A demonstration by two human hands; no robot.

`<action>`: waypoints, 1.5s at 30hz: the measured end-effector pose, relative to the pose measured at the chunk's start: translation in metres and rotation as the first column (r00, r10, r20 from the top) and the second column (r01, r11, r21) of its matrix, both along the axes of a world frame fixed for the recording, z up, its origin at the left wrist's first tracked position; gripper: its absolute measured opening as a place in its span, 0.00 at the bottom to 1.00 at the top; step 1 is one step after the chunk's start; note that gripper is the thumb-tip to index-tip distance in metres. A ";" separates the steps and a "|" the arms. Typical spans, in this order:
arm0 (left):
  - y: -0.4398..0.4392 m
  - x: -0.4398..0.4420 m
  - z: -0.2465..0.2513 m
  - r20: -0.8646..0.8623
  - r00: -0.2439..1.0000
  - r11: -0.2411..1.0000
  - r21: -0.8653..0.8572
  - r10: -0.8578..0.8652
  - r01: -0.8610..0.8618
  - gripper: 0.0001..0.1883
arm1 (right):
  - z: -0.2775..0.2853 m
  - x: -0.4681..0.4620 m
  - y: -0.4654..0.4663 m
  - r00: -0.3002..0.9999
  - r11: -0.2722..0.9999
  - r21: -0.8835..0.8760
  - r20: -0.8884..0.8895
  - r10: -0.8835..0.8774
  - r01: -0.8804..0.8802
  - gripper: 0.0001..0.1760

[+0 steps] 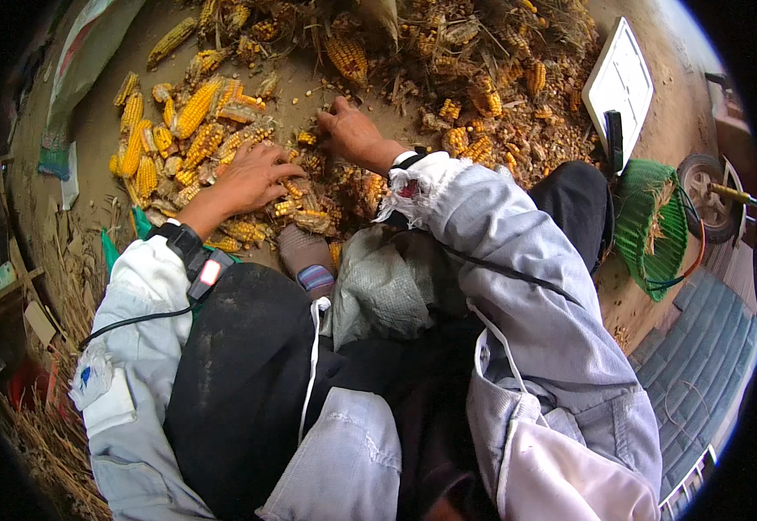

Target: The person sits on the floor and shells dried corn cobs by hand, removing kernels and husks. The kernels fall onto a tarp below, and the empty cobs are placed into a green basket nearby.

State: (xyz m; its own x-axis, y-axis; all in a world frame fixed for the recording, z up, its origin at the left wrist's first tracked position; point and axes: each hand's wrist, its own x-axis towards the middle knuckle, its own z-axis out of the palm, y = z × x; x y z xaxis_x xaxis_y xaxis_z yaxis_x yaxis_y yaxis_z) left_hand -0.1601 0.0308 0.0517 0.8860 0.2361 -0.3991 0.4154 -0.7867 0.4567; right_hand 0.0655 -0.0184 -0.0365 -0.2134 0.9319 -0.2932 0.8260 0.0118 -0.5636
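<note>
Yellow corn cobs (197,107) lie in a loose heap on the bare ground at the left. My left hand (253,174) rests on the right part of this heap, palm down, fingers spread over cobs; whether it grips one is hidden. My right hand (350,133) is just right of it, low over the ground, thumb and index finger apart, with nothing visible between them. A small piece of corn (306,137) lies beside its fingertips. Broken cobs, husks and loose kernels (482,117) spread out beyond and to the right of my right hand.
A woven plastic sack (385,280) lies between my knees, beside a socked foot (307,257). At the right are a white panel (619,94), a green basket (653,228) and a wheel (704,189). Another sack (82,71) lies at the upper left, dry stalks (59,449) at the lower left.
</note>
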 end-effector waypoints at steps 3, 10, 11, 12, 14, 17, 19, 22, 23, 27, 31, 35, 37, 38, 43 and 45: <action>-0.001 -0.010 0.010 -0.059 0.997 0.994 -0.095 0.044 -0.049 0.23 | -0.002 0.012 -0.010 0.992 0.994 0.001 -0.070 -0.106 0.106 0.14; -0.001 -0.016 0.025 -0.007 0.994 0.973 -0.201 0.113 -0.112 0.22 | 0.012 0.021 -0.021 0.981 0.996 0.066 -0.193 -0.038 0.051 0.12; 0.001 -0.015 0.026 -0.015 0.995 0.975 -0.199 0.095 -0.096 0.21 | 0.011 0.013 -0.021 0.970 0.994 0.105 -0.242 -0.004 0.030 0.12; 0.004 -0.014 0.026 -0.022 0.997 0.977 -0.197 0.076 -0.079 0.20 | 0.009 0.004 -0.021 0.967 0.999 0.050 -0.255 0.000 0.013 0.14; 0.008 -0.010 0.024 -0.024 0.998 0.978 -0.196 0.066 -0.070 0.18 | 0.004 -0.006 -0.023 0.983 0.996 0.093 -0.181 0.023 -0.006 0.17; 0.015 0.000 0.009 0.019 0.988 0.976 -0.160 0.155 -0.150 0.14 | 0.002 0.000 -0.027 0.975 0.997 0.072 -0.221 -0.019 0.036 0.14; 0.014 0.010 -0.007 0.069 0.951 0.950 -0.108 0.301 -0.293 0.12 | 0.006 0.013 -0.031 0.962 0.993 -0.059 -0.251 -0.110 0.098 0.13; 0.016 0.025 -0.029 0.154 0.950 0.962 -0.065 0.272 -0.265 0.12 | 0.020 0.030 -0.037 0.853 0.922 -0.373 -0.443 -0.275 0.103 0.12; 0.015 0.031 -0.034 0.187 0.950 0.968 -0.037 0.252 -0.249 0.13 | 0.026 0.033 -0.038 0.778 0.846 -0.526 -0.497 -0.384 0.081 0.13; 0.012 0.060 -0.037 0.220 0.893 0.906 -0.258 0.392 -0.335 0.14 | 0.051 0.032 -0.049 0.649 0.790 -0.608 -0.568 -0.507 0.085 0.15; 0.005 0.069 -0.011 -0.120 0.845 0.517 -0.744 0.521 -0.424 0.18 | 0.072 0.028 -0.057 0.451 0.775 -0.629 -0.676 -0.583 0.059 0.19; -0.003 0.063 0.014 -0.079 0.798 0.464 -0.778 0.597 -0.424 0.18 | 0.083 0.020 -0.059 0.367 0.720 -0.693 -0.659 -0.656 0.043 0.21; -0.007 0.062 0.022 0.002 0.742 0.526 -0.707 0.671 -0.473 0.16 | 0.085 0.013 -0.059 0.296 0.735 -0.675 -0.691 -0.659 0.062 0.21; -0.007 0.062 0.025 0.041 0.715 0.527 -0.706 0.697 -0.473 0.15 | 0.086 0.009 -0.061 0.311 0.738 -0.666 -0.681 -0.663 0.113 0.22; -0.008 0.067 0.043 0.171 0.702 0.651 -0.567 0.692 -0.504 0.13 | 0.100 -0.003 -0.060 0.133 0.804 -0.592 -0.795 -0.593 0.044 0.23; -0.005 0.073 0.048 0.234 0.682 0.640 -0.636 0.693 -0.432 0.14 | 0.111 -0.002 -0.054 0.214 0.803 -0.595 -0.782 -0.586 0.024 0.21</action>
State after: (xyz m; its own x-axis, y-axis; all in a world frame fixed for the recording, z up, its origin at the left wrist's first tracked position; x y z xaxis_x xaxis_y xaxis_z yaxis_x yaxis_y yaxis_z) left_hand -0.0871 0.0262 0.0997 0.7378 0.6322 -0.2367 0.3538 -0.0636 0.9331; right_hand 0.0635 -0.0719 0.0749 -0.3099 0.8416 -0.4423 -0.3736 -0.5356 -0.7574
